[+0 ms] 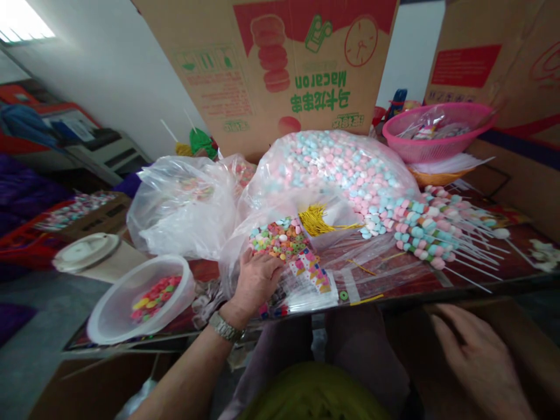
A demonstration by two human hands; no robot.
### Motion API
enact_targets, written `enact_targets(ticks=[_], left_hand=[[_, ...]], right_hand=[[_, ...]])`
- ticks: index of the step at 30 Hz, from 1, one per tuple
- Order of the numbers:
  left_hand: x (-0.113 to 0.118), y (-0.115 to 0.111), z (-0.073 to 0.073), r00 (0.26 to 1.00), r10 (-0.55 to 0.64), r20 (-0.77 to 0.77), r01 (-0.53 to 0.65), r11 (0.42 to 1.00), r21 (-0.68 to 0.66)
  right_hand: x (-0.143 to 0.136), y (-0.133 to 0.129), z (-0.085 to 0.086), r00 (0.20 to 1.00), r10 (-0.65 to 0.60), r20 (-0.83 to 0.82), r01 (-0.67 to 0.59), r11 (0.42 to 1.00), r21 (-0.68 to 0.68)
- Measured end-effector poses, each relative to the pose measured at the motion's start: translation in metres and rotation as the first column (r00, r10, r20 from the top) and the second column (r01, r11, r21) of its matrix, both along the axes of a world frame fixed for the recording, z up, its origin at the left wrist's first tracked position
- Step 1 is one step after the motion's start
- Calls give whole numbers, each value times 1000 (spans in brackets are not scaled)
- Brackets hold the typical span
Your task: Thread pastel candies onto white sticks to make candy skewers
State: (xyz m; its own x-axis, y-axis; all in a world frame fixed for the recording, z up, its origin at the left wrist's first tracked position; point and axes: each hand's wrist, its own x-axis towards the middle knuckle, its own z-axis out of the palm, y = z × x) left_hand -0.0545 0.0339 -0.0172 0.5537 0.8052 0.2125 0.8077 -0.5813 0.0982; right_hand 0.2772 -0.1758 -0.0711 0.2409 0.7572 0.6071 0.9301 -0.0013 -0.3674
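From the head camera, here's the left hand (259, 279), watch (226, 328) on its wrist, reaching in over the near side of the table (520, 232) and down onto the candies (282, 236) — a bright heap of little rings and beads lying on clear plastic in front of the big bag (324, 160). Its fingers are slightly parted and loosely bent, tips among the heap; whether they have pinched anything, I cannot tell. Just right of those fingers lie the printed labels (311, 270), and behind those, yellow ties (314, 219) in a bunch. Over to the right hand (479, 353): it's below the table edge, well apart from the heap, fingers loosely extended with a gap between them, the palm turned out of sight, so I cannot tell what it might hold. Above it on the table, skewers (431, 233) of pastel marshmallows lie piled, white sticks pointing right, the pink basket (420, 150) behind them. That big bag is full of pink, blue and white marshmallows, spilling toward the skewers. Out left, a white bowl (107, 321) has red and yellow sweets (156, 297) in it — and just beside it stands a lidded tub (90, 254).
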Motion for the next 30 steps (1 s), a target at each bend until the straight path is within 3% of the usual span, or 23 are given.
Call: enact_targets(ticks=[3,5,7,9,12,16,19,22,25,30], left_hand=[[-5,1,14,994,-88,59,84,994,69],[-5,-4,27,978,-162,131,159,987,31],[-2,-14,41,945,-225,236,253,963,-95],[5,-27,50,914,-222,339,326,900,-289],[19,-43,43,866,-81,494,350,804,-481],[48,-53,11,838,89,538,342,683,-645],[69,-58,-3,866,109,488,316,635,-704],[80,-60,-1,883,55,465,348,590,-729],[83,-59,3,872,20,489,376,612,-696],[84,-56,-4,857,-21,515,366,728,-580]], right_hand=[[-60,62,16,974,226,-24,-225,974,39],[-96,93,34,934,350,-69,-346,936,70],[-121,112,50,888,429,-163,-422,903,76],[-133,120,58,813,501,-298,-515,857,36],[-135,114,55,741,499,-449,-564,826,-12],[-124,94,38,677,289,-677,-475,874,-102],[-108,80,34,603,237,-761,-497,859,-126],[-95,74,34,602,274,-750,-520,847,-108],[-89,73,29,648,272,-711,-489,865,-115],[-92,81,18,821,290,-492,-396,910,-124]])
